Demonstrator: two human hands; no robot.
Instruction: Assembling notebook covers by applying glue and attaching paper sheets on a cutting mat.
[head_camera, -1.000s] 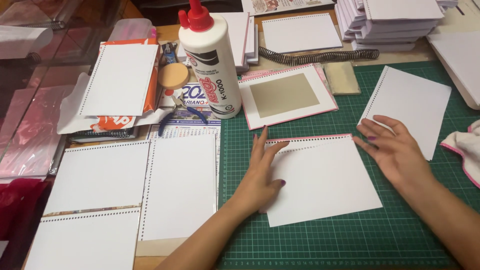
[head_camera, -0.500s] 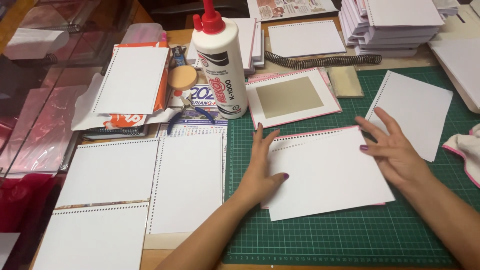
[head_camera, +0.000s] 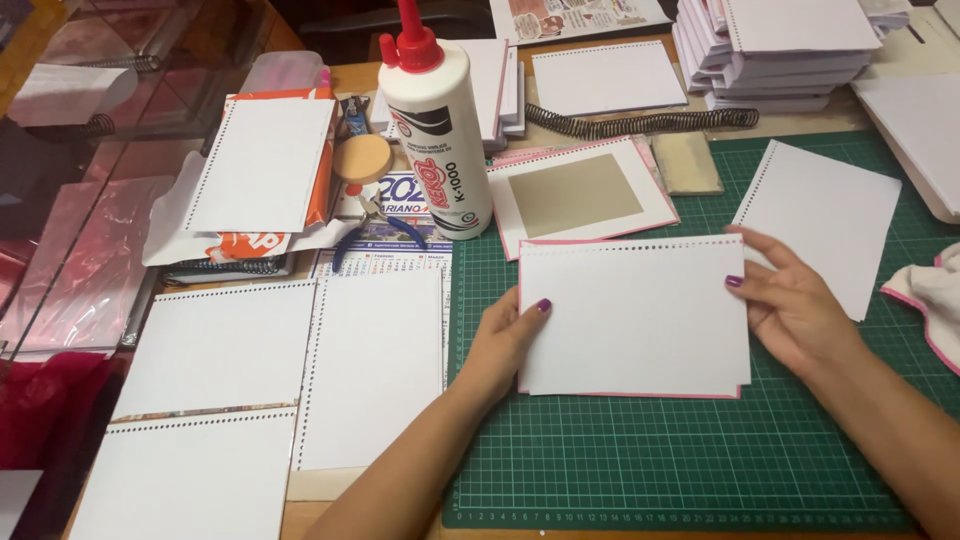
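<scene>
Head view shows two hands squaring one thin stack of white punched sheets (head_camera: 632, 315) with a pink edge, lying on the green gridded cutting mat (head_camera: 650, 470). Left hand (head_camera: 508, 340) clamps the stack's left edge, thumb on top and fingers beneath. Right hand (head_camera: 790, 305) presses its fingertips against the stack's right edge, fingers spread flat, closed on nothing.

Just beyond the stack lies one pink-rimmed cover with a grey cardboard panel (head_camera: 578, 195). Beyond the left hand stands one white plastic glue bottle (head_camera: 434, 130) with a red nozzle. Beyond the right hand one loose white punched sheet (head_camera: 825, 220) lies on the mat, and further off one black wire binding coil (head_camera: 640, 122) stretches across the wooden tabletop (head_camera: 350, 78). To the left of the left hand lie three more white perforated sheets (head_camera: 370, 365), flat and rectangular. Far beyond the right hand rises one tall pile of white pads (head_camera: 775, 50).
</scene>
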